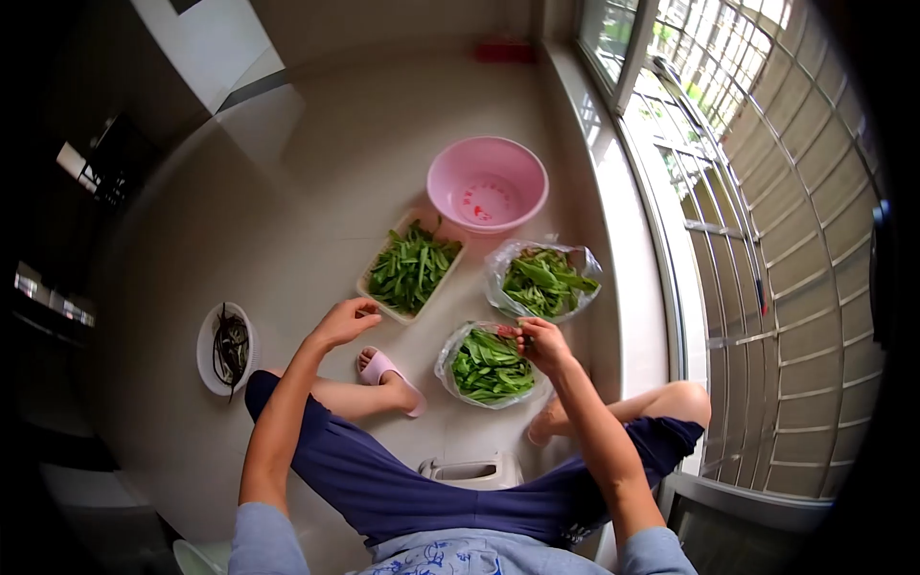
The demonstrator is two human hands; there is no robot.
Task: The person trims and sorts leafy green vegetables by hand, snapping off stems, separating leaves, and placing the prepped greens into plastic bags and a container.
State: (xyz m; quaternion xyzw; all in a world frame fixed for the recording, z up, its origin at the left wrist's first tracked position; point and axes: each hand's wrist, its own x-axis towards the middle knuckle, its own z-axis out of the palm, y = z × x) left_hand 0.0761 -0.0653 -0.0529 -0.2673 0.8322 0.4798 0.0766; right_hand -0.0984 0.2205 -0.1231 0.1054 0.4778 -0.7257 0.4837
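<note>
Has leafy greens [492,368] in the near bag [444,369] just below-left of the right hand [542,342] — fingertips bunched, on what cannot tell; holds the left hand [345,324] loosely curled, grip unclear, by the tray [398,313] — slanting lengthwise away rightward

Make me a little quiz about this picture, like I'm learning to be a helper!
1. What colour is the big round basin?
2. True or false: the left hand is inside the white bowl.
3. How many plastic bags of green leaves are on the floor? (a) one (b) two (c) three

Key:
1. Pink.
2. False; it is by the tray of greens.
3. (b) two.
</note>
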